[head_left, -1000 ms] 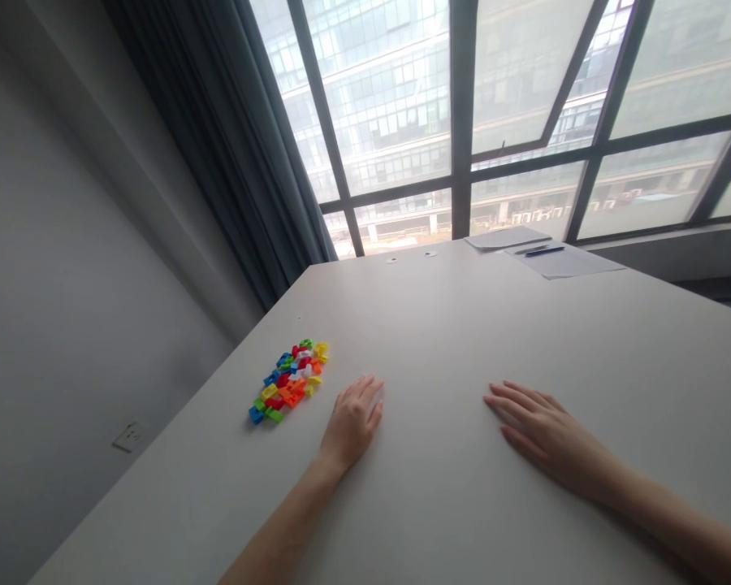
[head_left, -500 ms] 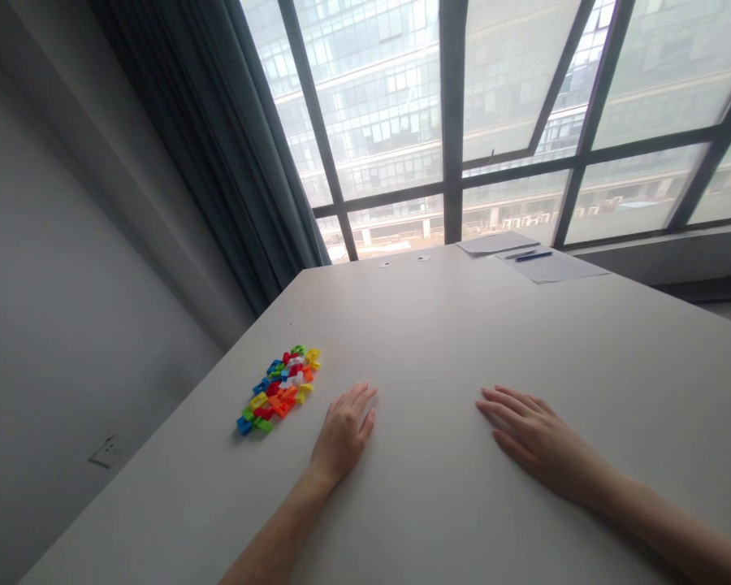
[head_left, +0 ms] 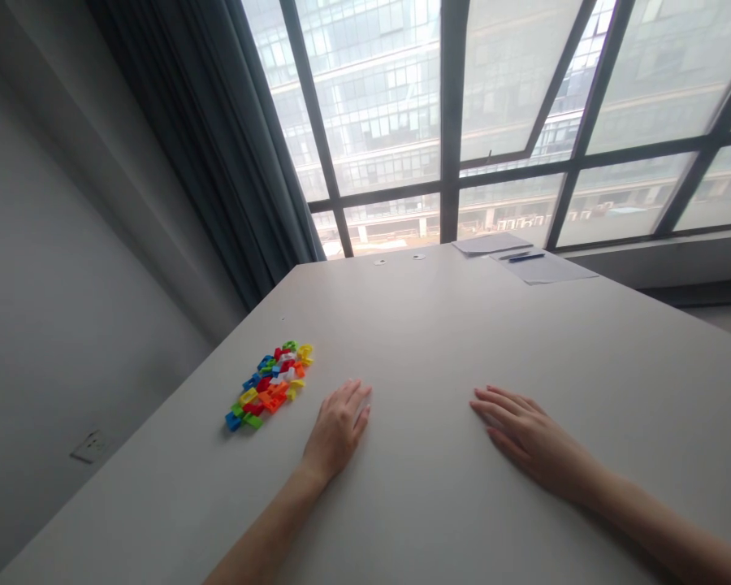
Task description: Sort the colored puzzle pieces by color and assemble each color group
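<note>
My left hand [head_left: 338, 426] lies palm down on the white table [head_left: 414, 487], fingers stretched out and nothing in them. A little to its left sits a loose pile of small plastic building blocks [head_left: 271, 390] in red, orange, yellow, green, blue and white. Further right, my right hand [head_left: 521, 431] also rests flat on the tabletop, its fingers extended and empty. The two hands are apart, with bare tabletop between them. Neither one touches the blocks.
At the far edge of the table are sheets of paper [head_left: 560, 268] with a dark pen [head_left: 527, 257] on them. Two small white discs [head_left: 418, 257] lie nearby. A dark curtain [head_left: 219, 146] hangs at the left, beside large windows [head_left: 378, 97].
The whole view has shifted slightly, so the table, blocks and hands sit a little further left. Both hands stay resting in place on the table.
</note>
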`<state>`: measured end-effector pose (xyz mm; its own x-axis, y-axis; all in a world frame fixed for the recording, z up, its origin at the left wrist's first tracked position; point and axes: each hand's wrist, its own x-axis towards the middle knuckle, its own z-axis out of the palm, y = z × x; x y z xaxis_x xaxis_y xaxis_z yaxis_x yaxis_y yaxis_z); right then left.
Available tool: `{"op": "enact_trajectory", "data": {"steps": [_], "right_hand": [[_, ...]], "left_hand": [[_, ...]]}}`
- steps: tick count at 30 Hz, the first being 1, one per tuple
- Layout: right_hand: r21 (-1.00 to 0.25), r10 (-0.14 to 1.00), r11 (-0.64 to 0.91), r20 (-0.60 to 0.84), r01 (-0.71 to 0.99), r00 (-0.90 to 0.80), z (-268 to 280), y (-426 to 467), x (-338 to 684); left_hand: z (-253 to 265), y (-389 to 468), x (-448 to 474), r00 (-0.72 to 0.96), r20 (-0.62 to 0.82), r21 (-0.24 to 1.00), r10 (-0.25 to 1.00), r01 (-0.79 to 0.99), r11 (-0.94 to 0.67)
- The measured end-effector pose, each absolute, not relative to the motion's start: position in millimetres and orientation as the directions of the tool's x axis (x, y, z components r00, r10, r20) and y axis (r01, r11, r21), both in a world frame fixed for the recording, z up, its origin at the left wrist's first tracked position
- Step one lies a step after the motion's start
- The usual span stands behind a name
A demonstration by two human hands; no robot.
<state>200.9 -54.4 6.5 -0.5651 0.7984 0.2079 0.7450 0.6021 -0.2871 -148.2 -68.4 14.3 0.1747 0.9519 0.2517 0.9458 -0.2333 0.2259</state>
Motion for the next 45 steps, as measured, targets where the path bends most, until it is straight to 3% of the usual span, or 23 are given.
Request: {"op": "enact_trajectory", "data": {"steps": [29,37,39,43,45], "right_hand": [[-0.249,0.779,0.625,0.265,0.740,-0.568,2.7,-53.7,202.0],[-0.252,0.778,0.625,0.272,0.739,-0.566,2.1,-53.6,202.7],[-0.254,0.784,0.618,0.271,0.744,-0.558,2.5,-53.9,202.1],[-0.238,0.789,0.613,0.249,0.754,-0.562,3.3,-54.7,201.4],[-0.229,0.783,0.619,0.250,0.751,-0.569,2.9,-54.8,201.5]], "left_hand": [[18.7,-72.8,-145.0,0.184,0.214,0.190,0.959,0.956,-0.226],[19.6,-70.7,-147.7,0.176,0.276,0.254,0.945,0.935,-0.248],[28.4,-62.7,-162.9,0.124,0.368,0.305,0.922,0.920,-0.245],[50.2,-43.2,-231.9,-0.137,0.545,0.441,0.827,0.886,-0.144],[53.8,-39.0,-277.7,-0.391,0.554,0.606,0.735,0.794,-0.035]]}}
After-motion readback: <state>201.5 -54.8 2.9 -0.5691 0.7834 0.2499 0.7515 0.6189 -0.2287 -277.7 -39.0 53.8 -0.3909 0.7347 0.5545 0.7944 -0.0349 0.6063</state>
